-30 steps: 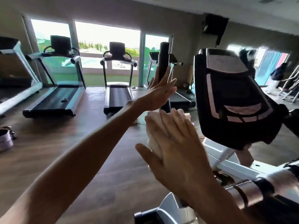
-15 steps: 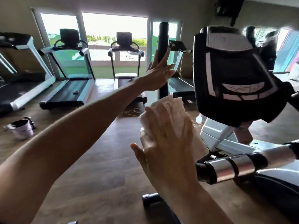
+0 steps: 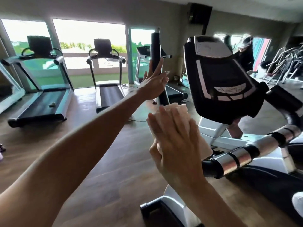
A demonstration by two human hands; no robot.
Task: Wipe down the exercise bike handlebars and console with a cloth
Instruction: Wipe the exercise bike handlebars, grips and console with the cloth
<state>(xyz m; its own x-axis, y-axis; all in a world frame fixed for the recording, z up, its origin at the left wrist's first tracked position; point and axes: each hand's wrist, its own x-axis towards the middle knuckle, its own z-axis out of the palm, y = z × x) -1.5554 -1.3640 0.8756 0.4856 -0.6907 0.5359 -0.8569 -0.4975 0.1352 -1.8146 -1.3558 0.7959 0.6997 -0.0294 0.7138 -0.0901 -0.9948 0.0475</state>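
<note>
The exercise bike's black upright handlebar (image 3: 155,46) rises at centre. My left hand (image 3: 155,84) touches it with straight fingers, the arm reaching in from the lower left. Below it, my right hand (image 3: 173,145) presses a pale folded cloth (image 3: 180,108) flat against the lower part of that bar, fingers straight and thumb spread out to the left. The black console (image 3: 221,76) with its grey panels tilts just right of both hands. A horizontal handlebar (image 3: 237,159) with chrome bands runs from below my right hand to the right.
Two treadmills (image 3: 42,102) (image 3: 108,89) stand on the wooden floor by the windows at the left and centre. A person in dark clothes (image 3: 246,53) is at the back right beside more machines (image 3: 287,63). The bike's white and black base (image 3: 164,208) sits below my right wrist.
The view has swung about. My left hand stays on the upright bar. More of the cloth now shows above my right fingertips than a second ago.
</note>
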